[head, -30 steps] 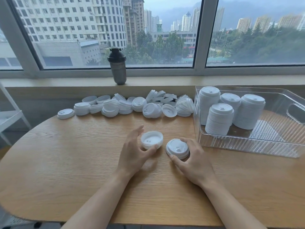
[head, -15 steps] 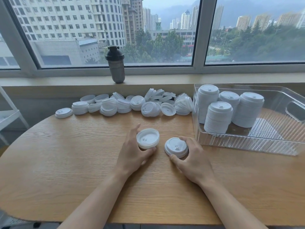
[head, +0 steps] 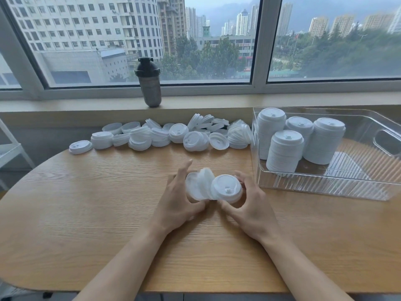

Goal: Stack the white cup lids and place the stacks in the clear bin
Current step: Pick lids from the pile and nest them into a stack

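My left hand [head: 176,199] grips a white lid [head: 196,186], tilted on edge and blurred, just above the table. Right beside it my right hand [head: 249,205] holds a short stack of lids [head: 226,189] with its top facing me. The two touch in the middle of the wooden table [head: 86,203]. A long heap of loose lids [head: 165,135] lies along the table's far edge. The clear bin [head: 325,187] at the right holds several tall lid stacks [head: 284,153].
A dark shaker bottle [head: 149,83] stands on the window sill behind the heap. A white shelf frame [head: 10,148] sits off the table's left end. The bin's right half shows only its ribbed floor.
My left hand has lifted its lid, turned it on edge and brought it right against the stack. My right hand has tilted that stack up off the table.
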Tool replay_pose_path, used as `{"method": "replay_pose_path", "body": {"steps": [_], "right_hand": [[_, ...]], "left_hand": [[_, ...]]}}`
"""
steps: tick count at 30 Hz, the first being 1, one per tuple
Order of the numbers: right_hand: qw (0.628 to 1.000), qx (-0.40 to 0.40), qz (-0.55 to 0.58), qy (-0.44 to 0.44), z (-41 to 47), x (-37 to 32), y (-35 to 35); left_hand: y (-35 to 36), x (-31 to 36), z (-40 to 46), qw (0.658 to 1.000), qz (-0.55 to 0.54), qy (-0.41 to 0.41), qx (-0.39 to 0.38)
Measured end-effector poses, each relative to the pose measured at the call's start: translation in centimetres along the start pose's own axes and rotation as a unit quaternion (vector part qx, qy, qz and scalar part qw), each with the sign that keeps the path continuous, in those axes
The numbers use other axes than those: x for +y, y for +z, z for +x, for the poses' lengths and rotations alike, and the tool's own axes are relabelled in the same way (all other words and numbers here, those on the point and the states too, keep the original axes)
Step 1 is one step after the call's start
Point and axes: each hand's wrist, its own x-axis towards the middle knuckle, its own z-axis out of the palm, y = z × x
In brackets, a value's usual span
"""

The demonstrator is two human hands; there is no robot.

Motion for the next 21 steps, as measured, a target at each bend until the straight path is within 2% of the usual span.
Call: {"method": "replay_pose_path", "body": {"steps": [8, 15, 21], "right_hand": [[1.0, -0.02, -0.004, 0.001, -0.1, -0.1, 0.1], [0.995, 0.072, -0.053, 0.036, -0.1, 0.5, 0.0], [0.988, 0.102, -0.094, 0.073, -0.6, 0.9, 0.0]], "left_hand": [[-0.2, 0.8, 0.2, 0.994, -0.106, -0.019, 0.012], [-0.1, 0.3, 0.2, 0.999, -0.032, -0.016, 0.027], [0.1, -0.3, 0.4, 0.999, -0.011, -0.037, 0.011]]}}
